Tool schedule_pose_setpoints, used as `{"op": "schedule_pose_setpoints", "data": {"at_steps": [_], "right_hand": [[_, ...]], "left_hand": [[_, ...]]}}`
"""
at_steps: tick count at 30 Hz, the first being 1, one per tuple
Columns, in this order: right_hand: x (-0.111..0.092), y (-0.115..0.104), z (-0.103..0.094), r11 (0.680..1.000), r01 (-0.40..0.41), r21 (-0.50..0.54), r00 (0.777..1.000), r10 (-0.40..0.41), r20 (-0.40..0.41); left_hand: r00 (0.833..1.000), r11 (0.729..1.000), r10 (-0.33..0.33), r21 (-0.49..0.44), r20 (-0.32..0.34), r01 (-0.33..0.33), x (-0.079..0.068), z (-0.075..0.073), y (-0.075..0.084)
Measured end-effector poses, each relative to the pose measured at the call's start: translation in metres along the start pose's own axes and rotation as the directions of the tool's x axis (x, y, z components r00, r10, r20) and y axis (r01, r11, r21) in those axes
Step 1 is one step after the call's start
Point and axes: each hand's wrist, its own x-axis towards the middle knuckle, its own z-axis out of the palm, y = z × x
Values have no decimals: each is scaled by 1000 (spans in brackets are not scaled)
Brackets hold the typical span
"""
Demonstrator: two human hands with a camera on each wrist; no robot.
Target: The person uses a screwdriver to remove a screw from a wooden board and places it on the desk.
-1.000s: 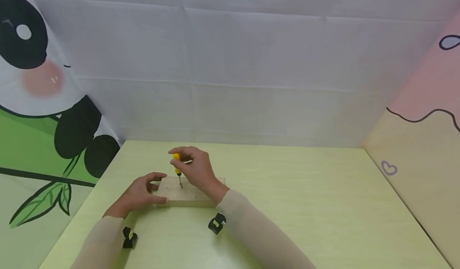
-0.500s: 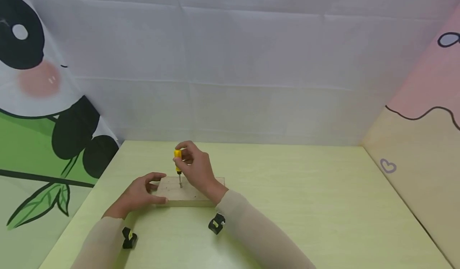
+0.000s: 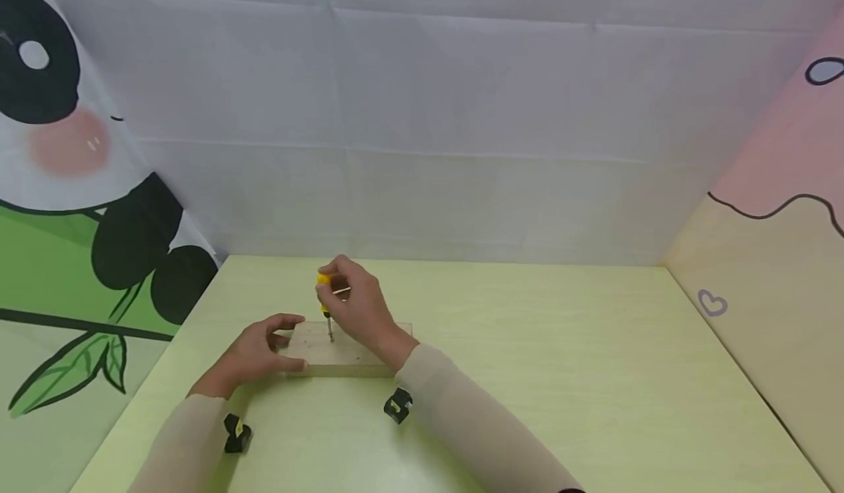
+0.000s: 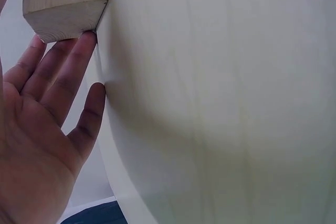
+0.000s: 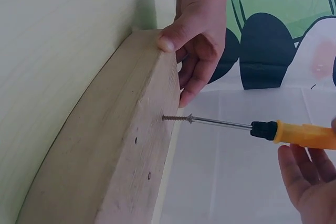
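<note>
A light wooden block (image 3: 313,350) lies flat on the table. My left hand (image 3: 253,350) holds its left end, thumb on the near side and fingers round the far side; in the left wrist view several fingertips touch the end grain. Above the block, my right hand (image 3: 363,306) grips the yellow handle of a screwdriver (image 5: 304,136) between thumb and fingers. The screwdriver stands nearly upright, its tip at the head of a screw (image 5: 176,118). That screw's point is in the block's top face, with most of its thread showing. Small dark holes dot the wood nearby.
The pale table (image 3: 560,361) extends to the right and in front of the block. A white cloth (image 3: 461,112) hangs behind it, with cartoon-printed panels on both sides. A black wrist camera (image 3: 398,405) sits under the right cuff, another (image 3: 237,434) at the left.
My right hand has risen slightly and its fingers have shifted round the screwdriver handle, whose tilt has altered a little. My left hand and the block keep their places.
</note>
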Motion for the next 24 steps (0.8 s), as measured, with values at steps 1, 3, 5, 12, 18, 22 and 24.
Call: {"op": "schedule_pose_setpoints", "data": {"at_steps": [1, 3, 5, 12, 18, 22, 24], "right_hand": [[0, 0, 0, 1000, -1, 1, 1000, 1, -2], [1, 1, 0, 1000, 1, -9, 1000, -1, -14], [1, 2, 0, 1000, 4, -12, 1000, -4, -26], [1, 4, -1, 1000, -1, 9, 1000, 2, -12], [-1, 2, -1, 1000, 3, 14, 999, -3, 32], [-2, 1, 0, 999, 48, -23, 998, -47, 38], [-3, 1, 1, 996, 72, -48, 997, -70, 36]], "left_hand": [[1000, 1000, 0, 1, 1, 0, 0, 0, 0], [1000, 1000, 0, 5, 1, 0, 0, 0, 0], [1000, 1000, -7, 8, 1, 7, 1, 0, 0], [1000, 1000, -8, 3, 0, 8, 1, 1, -1], [1000, 1000, 0, -7, -7, 0, -1, 1, -1], [1000, 1000, -7, 2, -3, 7, -1, 0, 0], [1000, 1000, -8, 5, -1, 8, 0, 0, 0]]}}
